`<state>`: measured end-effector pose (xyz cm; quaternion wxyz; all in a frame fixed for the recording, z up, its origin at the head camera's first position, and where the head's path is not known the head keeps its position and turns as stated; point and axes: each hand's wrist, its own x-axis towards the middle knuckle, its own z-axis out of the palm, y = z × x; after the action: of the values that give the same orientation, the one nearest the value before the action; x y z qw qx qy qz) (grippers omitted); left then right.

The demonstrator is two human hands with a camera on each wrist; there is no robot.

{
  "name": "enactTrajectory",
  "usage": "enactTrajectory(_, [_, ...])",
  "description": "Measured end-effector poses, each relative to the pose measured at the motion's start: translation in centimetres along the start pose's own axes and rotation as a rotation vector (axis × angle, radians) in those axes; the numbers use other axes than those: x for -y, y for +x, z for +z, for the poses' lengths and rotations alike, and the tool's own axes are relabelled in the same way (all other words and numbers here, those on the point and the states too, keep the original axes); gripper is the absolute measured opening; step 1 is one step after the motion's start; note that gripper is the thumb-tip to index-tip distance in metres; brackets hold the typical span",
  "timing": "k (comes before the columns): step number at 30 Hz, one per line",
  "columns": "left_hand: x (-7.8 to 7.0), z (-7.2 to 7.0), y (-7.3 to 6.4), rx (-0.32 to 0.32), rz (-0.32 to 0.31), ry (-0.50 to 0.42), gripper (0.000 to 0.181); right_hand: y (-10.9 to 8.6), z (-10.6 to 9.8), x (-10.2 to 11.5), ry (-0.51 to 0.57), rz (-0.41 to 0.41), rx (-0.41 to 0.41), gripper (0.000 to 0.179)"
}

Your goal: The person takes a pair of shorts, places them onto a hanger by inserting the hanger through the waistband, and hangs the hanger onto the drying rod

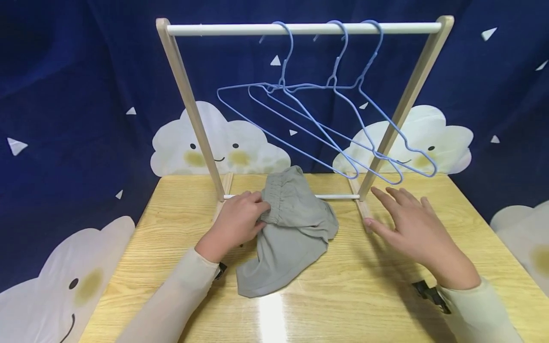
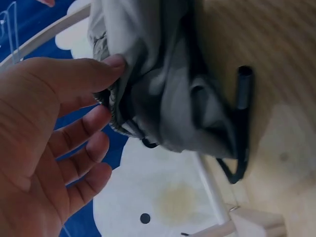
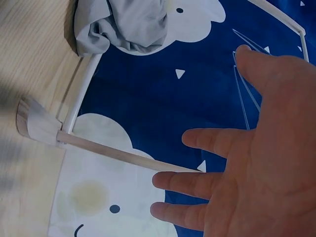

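Observation:
Grey elastic-waist trousers (image 1: 296, 228) lie rumpled on the table, partly over the rack's lower white bar; how far each leg extends is hidden in the folds. My left hand (image 1: 242, 216) pinches the gathered waistband at its left side. In the left wrist view, the thumb and index finger of that hand (image 2: 64, 113) hold the trousers' edge (image 2: 163, 98), with the other fingers loose. Clear of the cloth, my right hand (image 1: 416, 228) hovers by the rack's right foot, fingers spread and holding nothing. The right wrist view shows the same hand (image 3: 237, 163) apart from the trousers (image 3: 133, 24).
A wooden rack with a white top bar (image 1: 240, 30) stands at the table's back. Several blue wire hangers (image 1: 334, 88) hang from it, overlapping. A black bent rod (image 2: 242, 123) shows beside the trousers. Behind hangs a dark blue curtain (image 1: 86, 119) with clouds.

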<state>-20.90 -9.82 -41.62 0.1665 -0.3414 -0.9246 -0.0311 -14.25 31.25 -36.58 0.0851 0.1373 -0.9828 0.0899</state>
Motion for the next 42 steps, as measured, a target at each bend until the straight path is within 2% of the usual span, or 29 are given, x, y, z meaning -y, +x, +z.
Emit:
enactTrajectory(3, [0.0,0.3,0.1,-0.003,0.012,0.005,0.028,0.1,0.1,0.3,-0.003,-0.008,0.002,0.085])
enactTrajectory(7, [0.1,-0.1,0.1,-0.024,0.018,0.022,0.022,0.1,0.3,0.9,-0.005,-0.012,0.012,0.085])
enactTrajectory(18, [-0.4,-2.0,0.4,-0.164,0.046,0.07,0.006,0.7,0.4,2.8,0.03,-0.061,-0.016,0.075])
enactTrajectory(26, [-1.1,-4.3,0.2,-0.246,0.055,0.059,0.005,1.6,-0.1,5.8,0.096,-0.086,-0.03,0.059])
enactTrajectory(32, [-2.1,-5.9,0.2,-0.298,0.051,0.041,0.005,2.4,0.0,8.5,0.115,-0.157,-0.071,0.051])
enactTrajectory(37, [-3.3,-7.2,0.3,-0.349,0.075,0.075,0.007,3.0,0.3,10.8,0.151,-0.259,-0.166,0.052])
enactTrajectory(42, [-4.5,-8.2,0.3,-0.365,0.105,0.09,0.007,3.4,0.8,12.8,0.182,-0.358,-0.254,0.053])
